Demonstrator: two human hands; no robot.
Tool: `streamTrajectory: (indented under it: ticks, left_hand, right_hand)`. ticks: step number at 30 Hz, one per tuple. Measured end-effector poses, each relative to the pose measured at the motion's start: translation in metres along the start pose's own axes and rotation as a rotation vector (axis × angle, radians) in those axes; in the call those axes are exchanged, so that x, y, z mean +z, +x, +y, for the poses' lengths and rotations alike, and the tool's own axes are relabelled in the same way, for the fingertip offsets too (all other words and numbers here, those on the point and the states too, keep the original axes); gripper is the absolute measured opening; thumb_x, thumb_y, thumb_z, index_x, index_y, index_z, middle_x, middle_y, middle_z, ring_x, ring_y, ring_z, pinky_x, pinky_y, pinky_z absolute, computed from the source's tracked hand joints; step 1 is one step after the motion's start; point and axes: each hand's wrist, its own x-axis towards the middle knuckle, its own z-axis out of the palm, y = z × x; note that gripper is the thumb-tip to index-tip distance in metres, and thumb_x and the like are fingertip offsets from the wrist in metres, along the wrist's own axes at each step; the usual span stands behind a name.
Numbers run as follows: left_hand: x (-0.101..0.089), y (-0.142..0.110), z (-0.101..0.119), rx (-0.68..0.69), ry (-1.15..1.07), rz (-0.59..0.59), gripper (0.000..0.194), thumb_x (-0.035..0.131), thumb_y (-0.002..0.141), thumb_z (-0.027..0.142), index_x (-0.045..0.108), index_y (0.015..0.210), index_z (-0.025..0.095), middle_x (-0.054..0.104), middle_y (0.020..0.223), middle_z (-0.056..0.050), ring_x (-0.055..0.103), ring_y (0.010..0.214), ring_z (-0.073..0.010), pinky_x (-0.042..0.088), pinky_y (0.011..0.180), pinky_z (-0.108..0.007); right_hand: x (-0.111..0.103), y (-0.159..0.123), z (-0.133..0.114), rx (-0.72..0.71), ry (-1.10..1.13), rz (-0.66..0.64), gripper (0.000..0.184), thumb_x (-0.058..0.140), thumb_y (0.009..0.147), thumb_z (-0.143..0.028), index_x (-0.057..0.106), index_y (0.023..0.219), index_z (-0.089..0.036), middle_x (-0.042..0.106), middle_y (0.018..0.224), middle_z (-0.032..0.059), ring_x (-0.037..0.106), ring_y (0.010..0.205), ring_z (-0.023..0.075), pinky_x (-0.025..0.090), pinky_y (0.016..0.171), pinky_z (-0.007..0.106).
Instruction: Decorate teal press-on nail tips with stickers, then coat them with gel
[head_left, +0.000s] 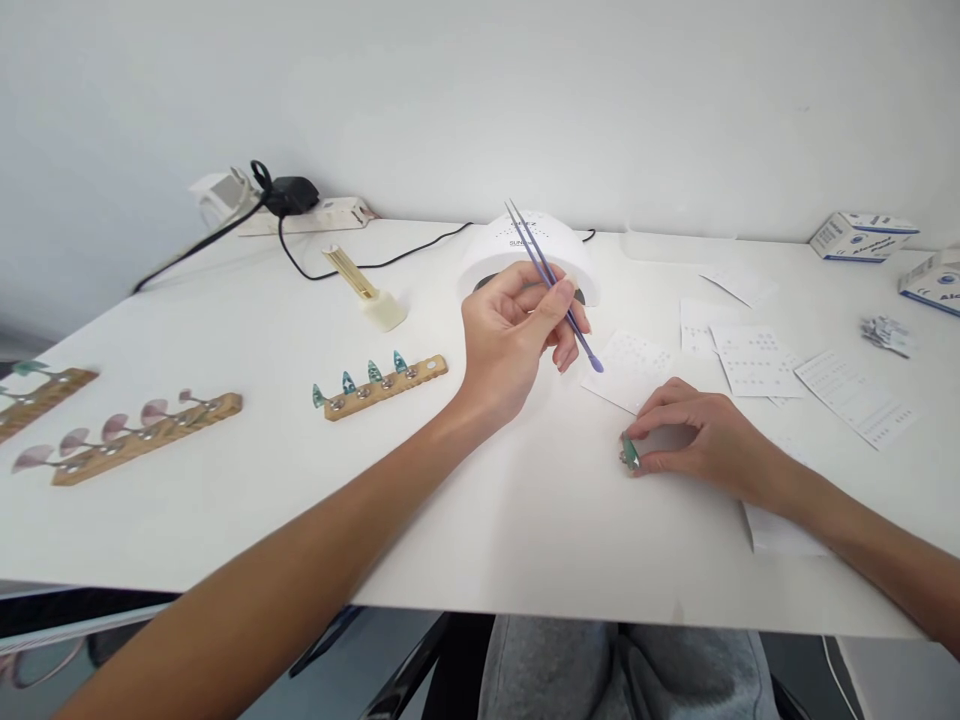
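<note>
My left hand is closed around purple tweezers, raised over the table in front of a white nail lamp. The tweezers' thin tips point up; their rounded end points down to the right. Between the thumb and fingers of my right hand is a green false nail with a small metal base, close to the tabletop. Beside that hand lies a white sticker sheet. A wooden holder to the left carries several teal false nails on round metal mounts.
At the left is another wooden holder with pink nails; a third is cut off by the edge. Further sheets, metal pieces and alcohol pad boxes lie right. Behind are a pale container with sticks and a power strip.
</note>
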Motion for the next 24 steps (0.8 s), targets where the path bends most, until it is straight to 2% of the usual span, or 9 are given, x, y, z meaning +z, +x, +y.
streamTrajectory:
  ticks: [4, 7, 9, 10, 12, 15, 19, 24]
  left_hand:
    - [-0.002, 0.001, 0.001, -0.095, 0.074, 0.048, 0.016, 0.064, 0.088, 0.031, 0.064, 0.084, 0.015, 0.057, 0.053, 0.002, 0.034, 0.033, -0.0044, 0.026, 0.034, -0.022]
    - [-0.005, 0.001, -0.004, -0.217, 0.217, 0.048, 0.023, 0.061, 0.089, 0.036, 0.067, 0.081, 0.015, 0.046, 0.045, 0.004, 0.029, 0.034, -0.0047, 0.018, 0.035, -0.021]
    - [-0.006, 0.0, -0.009, -0.265, 0.331, -0.005, 0.027, 0.06, 0.089, 0.038, 0.068, 0.079, 0.014, 0.04, 0.043, 0.005, 0.028, 0.037, -0.0054, 0.02, 0.037, -0.022]
    - [-0.005, 0.0, -0.01, -0.284, 0.389, -0.031, 0.028, 0.059, 0.088, 0.039, 0.068, 0.079, 0.014, 0.038, 0.043, 0.006, 0.028, 0.038, -0.0055, 0.02, 0.039, -0.021]
    - [-0.004, -0.002, -0.013, -0.334, 0.495, -0.099, 0.027, 0.057, 0.087, 0.037, 0.068, 0.079, 0.014, 0.037, 0.044, 0.006, 0.027, 0.041, -0.0057, 0.02, 0.041, -0.022]
    - [-0.001, -0.004, -0.013, -0.388, 0.589, -0.171, 0.025, 0.055, 0.086, 0.034, 0.069, 0.08, 0.014, 0.037, 0.046, 0.006, 0.027, 0.042, -0.0061, 0.019, 0.043, -0.023]
    - [0.001, -0.005, -0.013, -0.411, 0.604, -0.18, 0.027, 0.055, 0.084, 0.037, 0.069, 0.079, 0.014, 0.035, 0.046, 0.007, 0.025, 0.042, -0.0066, 0.019, 0.044, -0.023]
    - [0.001, -0.006, -0.012, -0.415, 0.601, -0.184, 0.028, 0.056, 0.083, 0.039, 0.068, 0.079, 0.014, 0.034, 0.047, 0.007, 0.025, 0.044, -0.0071, 0.019, 0.045, -0.024]
  right_hand:
    - [-0.029, 0.002, 0.0, 0.109, -0.057, -0.023, 0.02, 0.077, 0.073, -0.041, 0.077, 0.091, -0.031, 0.071, 0.093, 0.0034, 0.061, 0.084, 0.0238, 0.051, 0.077, 0.04]
    - [-0.042, 0.007, 0.007, 0.195, -0.163, 0.169, 0.035, 0.066, 0.081, -0.055, 0.072, 0.104, -0.029, 0.069, 0.102, 0.0065, 0.059, 0.08, 0.0233, 0.049, 0.072, 0.04]
    - [-0.039, 0.013, 0.014, 0.229, -0.253, 0.294, 0.051, 0.062, 0.081, -0.063, 0.065, 0.118, -0.028, 0.065, 0.113, 0.0099, 0.059, 0.092, 0.0279, 0.049, 0.077, 0.043]
    - [-0.035, 0.017, 0.017, 0.238, -0.296, 0.302, 0.059, 0.061, 0.079, -0.066, 0.062, 0.123, -0.026, 0.062, 0.117, 0.0116, 0.057, 0.1, 0.0311, 0.048, 0.082, 0.045]
    - [-0.026, 0.026, 0.02, 0.24, -0.384, 0.256, 0.068, 0.061, 0.076, -0.069, 0.059, 0.126, -0.023, 0.059, 0.119, 0.0141, 0.052, 0.111, 0.0359, 0.044, 0.091, 0.051]
    - [-0.018, 0.038, 0.022, 0.218, -0.515, 0.186, 0.075, 0.069, 0.069, -0.067, 0.058, 0.125, -0.017, 0.058, 0.115, 0.0159, 0.049, 0.114, 0.038, 0.038, 0.098, 0.053]
    - [-0.024, 0.046, 0.029, 0.243, -0.462, 0.104, 0.075, 0.077, 0.061, -0.059, 0.055, 0.124, -0.022, 0.059, 0.103, 0.0099, 0.053, 0.104, 0.0346, 0.042, 0.089, 0.048]
    - [-0.032, 0.041, 0.035, 0.247, -0.462, 0.17, 0.063, 0.081, 0.056, -0.054, 0.061, 0.11, -0.027, 0.057, 0.107, 0.0093, 0.05, 0.107, 0.0366, 0.045, 0.081, 0.046]
